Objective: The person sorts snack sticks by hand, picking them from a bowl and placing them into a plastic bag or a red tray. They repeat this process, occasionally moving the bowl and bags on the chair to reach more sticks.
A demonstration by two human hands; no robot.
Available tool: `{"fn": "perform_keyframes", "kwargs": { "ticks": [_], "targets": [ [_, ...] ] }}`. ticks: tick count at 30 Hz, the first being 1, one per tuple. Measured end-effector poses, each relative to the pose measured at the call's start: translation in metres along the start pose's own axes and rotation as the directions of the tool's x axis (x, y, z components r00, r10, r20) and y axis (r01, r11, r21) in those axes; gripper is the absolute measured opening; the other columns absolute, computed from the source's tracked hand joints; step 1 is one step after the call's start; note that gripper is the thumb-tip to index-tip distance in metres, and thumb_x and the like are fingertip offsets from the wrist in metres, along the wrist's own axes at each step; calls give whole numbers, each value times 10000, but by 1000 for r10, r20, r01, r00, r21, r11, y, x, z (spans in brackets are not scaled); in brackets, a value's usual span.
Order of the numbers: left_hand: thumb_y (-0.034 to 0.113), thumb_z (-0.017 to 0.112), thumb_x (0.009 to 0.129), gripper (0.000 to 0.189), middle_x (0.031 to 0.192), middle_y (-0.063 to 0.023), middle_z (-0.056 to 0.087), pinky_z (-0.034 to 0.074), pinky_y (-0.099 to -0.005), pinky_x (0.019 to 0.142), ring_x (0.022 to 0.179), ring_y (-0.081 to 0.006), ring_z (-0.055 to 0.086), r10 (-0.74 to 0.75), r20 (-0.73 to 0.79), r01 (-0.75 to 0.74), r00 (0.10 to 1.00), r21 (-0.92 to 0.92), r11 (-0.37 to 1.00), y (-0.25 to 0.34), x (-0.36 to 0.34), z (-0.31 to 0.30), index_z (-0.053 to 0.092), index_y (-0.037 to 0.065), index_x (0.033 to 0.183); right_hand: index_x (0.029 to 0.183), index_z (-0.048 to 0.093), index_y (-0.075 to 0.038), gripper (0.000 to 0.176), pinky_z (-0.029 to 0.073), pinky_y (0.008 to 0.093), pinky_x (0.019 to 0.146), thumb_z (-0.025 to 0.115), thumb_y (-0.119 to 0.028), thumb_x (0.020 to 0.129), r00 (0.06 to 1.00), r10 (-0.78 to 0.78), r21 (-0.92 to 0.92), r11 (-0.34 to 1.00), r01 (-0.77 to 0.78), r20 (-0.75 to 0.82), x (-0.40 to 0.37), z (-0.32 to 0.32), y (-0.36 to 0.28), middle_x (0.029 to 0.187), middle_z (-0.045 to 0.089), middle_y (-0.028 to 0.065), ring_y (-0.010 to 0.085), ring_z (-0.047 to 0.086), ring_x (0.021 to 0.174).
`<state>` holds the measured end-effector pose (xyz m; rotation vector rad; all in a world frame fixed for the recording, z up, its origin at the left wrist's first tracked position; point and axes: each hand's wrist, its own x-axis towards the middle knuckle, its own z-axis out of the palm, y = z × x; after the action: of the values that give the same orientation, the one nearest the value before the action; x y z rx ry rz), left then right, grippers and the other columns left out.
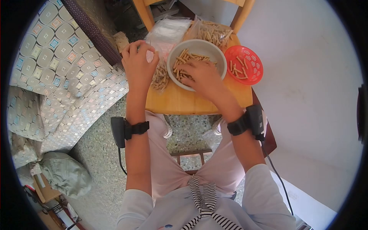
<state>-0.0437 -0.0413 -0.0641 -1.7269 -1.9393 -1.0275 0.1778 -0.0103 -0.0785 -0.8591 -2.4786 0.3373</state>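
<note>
My left hand is raised at the left of the wooden seat, its fingers curled round a pinkish piece of thin plastic, apparently part of a bag. Just below it lies a clear bag of short brown sticks. A grey-white bowl in the middle holds many more brown sticks. Inside that bowl rests my right hand, fingers apart and touching the sticks; the thumb is separate from the other fingers. Whether any stick is gripped there is not visible.
A red basket with several sticks stands right of the bowl. Behind are a filled clear bag and flat clear bags. The wooden chair seat bears everything. A white wall borders the right, patterned fabric the left.
</note>
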Motion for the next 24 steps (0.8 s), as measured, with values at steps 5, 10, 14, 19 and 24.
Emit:
{"fn": "perform_keyframes", "kwargs": {
  "ticks": [5,10,14,19,24],
  "targets": [
    [160,701,777,87,1203,-16,654,413,-477,1009,1197,-318,512,56,36,-55,998,-21,998,3,-1,0,731,166,858,1250,660,-160,418,449,480,994,722,-193,838,957,234,-97,971,-220,169,-11,-13,16,1177,652,78,294,620,1131],
    [91,656,793,122,1149,-11,679,436,-458,1002,1187,-321,547,55,9,-53,998,-163,985,11,4,-3,748,149,848,1053,736,-101,243,536,432,853,721,-165,819,930,244,-137,967,-213,275,-11,-10,20,1091,689,122,299,677,999],
    [60,674,803,214,1218,-32,653,401,-451,1065,1263,-333,493,178,89,-146,980,-288,946,25,2,-1,749,151,981,972,755,-103,187,541,428,820,735,-183,804,953,258,-84,965,-248,157,-9,-3,23,961,718,120,310,698,911],
    [150,759,802,283,1408,-45,520,316,-511,1130,1382,-366,363,221,283,-178,933,-171,969,41,-19,11,743,168,1084,928,765,-131,185,538,421,772,765,-251,787,856,448,-196,892,-408,257,-2,-8,21,838,716,106,308,702,866],
    [246,810,783,381,1516,-63,422,254,-536,1167,1455,-370,278,219,486,-155,846,-168,974,44,-26,14,746,186,1153,910,776,-144,169,548,426,752,775,-269,796,867,461,-188,884,-429,188,1,-14,16,883,728,101,300,711,873]
  ]
}}
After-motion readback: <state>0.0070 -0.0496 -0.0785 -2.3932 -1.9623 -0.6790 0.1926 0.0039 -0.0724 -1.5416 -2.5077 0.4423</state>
